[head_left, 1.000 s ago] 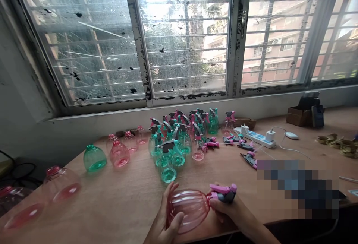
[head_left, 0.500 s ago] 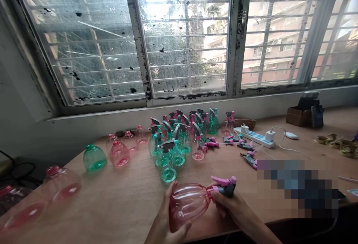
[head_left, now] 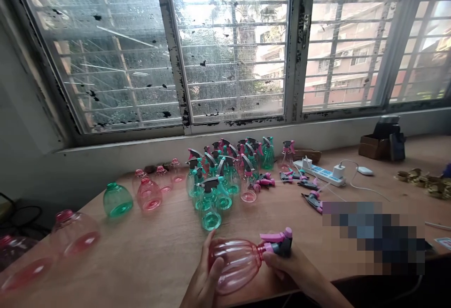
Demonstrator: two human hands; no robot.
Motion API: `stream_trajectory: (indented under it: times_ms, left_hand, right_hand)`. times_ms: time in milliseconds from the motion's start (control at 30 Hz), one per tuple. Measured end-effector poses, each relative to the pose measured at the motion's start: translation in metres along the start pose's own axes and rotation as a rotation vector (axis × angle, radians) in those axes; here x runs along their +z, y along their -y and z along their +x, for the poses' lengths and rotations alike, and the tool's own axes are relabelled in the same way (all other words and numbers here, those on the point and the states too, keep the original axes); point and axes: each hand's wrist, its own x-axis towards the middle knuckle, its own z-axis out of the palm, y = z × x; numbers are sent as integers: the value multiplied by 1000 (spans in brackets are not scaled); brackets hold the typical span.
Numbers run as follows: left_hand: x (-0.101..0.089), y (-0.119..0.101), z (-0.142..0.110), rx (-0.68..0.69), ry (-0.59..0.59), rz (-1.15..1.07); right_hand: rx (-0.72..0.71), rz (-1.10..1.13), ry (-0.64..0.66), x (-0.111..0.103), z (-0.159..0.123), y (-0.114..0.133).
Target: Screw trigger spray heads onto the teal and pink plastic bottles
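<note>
A clear pink spray bottle [head_left: 237, 263] lies on its side in the air at the table's front edge, its neck pointing right. My left hand [head_left: 204, 275] is wrapped round its base end, with the thumb over the near side. At the neck, my right hand [head_left: 291, 265] grips the collar of the pink and black spray head [head_left: 280, 242], which is seated on the bottle. The right fingers beneath are partly hidden. Beyond my hands, green spray bottles [head_left: 211, 209] with heads on stand in a cluster, a few pink ones among them.
Headless pink bottles [head_left: 150, 195] and a green bottle [head_left: 118, 200] stand to the left. Loose spray heads [head_left: 312, 201] lie right of the cluster, near a white power strip [head_left: 322, 174]. A brown box [head_left: 375, 146] sits at the back right. A blurred patch covers the right front.
The bottle has shifted slightly left and down and turned a little about its length. My left thumb has moved up onto its side; my right hand stays at the neck.
</note>
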Motion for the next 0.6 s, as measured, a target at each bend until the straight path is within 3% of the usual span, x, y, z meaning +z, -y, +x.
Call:
stream_trajectory:
  times_ms: [267,433,600]
  left_hand:
    - [1,-11,-8,118,72,-38]
    - [-3,-20,-11,98,168,-36]
    - [0,-18,-12,195,115,-13]
  right_hand:
    - [-4,114,-6,0,4,-2]
    - [-11,113,25,-1,4,-2]
    - [1,79,43,0,3,2]
